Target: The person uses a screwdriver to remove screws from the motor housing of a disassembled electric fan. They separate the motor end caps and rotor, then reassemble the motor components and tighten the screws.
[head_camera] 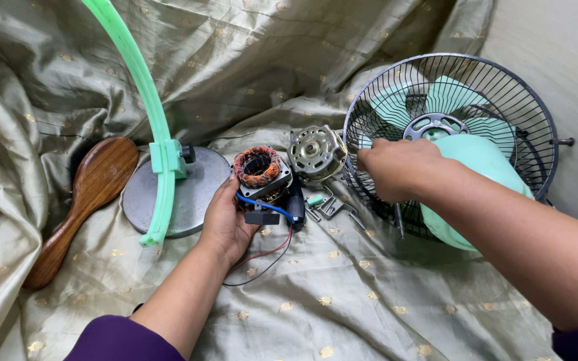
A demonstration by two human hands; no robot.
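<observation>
The motor stator [259, 170], a square metal block with a ring of copper-coloured windings on top, lies near the middle of the olive-gold cloth [342, 294]. The left hand [225, 220] comes from the near edge of the cloth and holds the stator from its near left side, with the fingers closed around its lower corner. From the stator hang a blue wire [265, 205], a thin red wire [269, 253] and a thin black one, which run down onto the cloth beside the wrist.

Just to the right of the stator lies a round silver motor cover [316, 152], and below it are some small metal brackets [329, 206].

The right hand [396, 168] reaches to the left rim of the black wire fan guard [503, 80]; the fingers are curled on the wires of the guard, so it grips the rim. Inside the guard are the pale green fan blades [449, 93], and a pale green housing [483, 160] lies under the forearm.

To the left of the stator stands a grey round base plate [195, 194] with a green curved plastic arm [138, 80] fixed on it. Further left, near the left edge of the cloth, lies a wooden brush [81, 200].
</observation>
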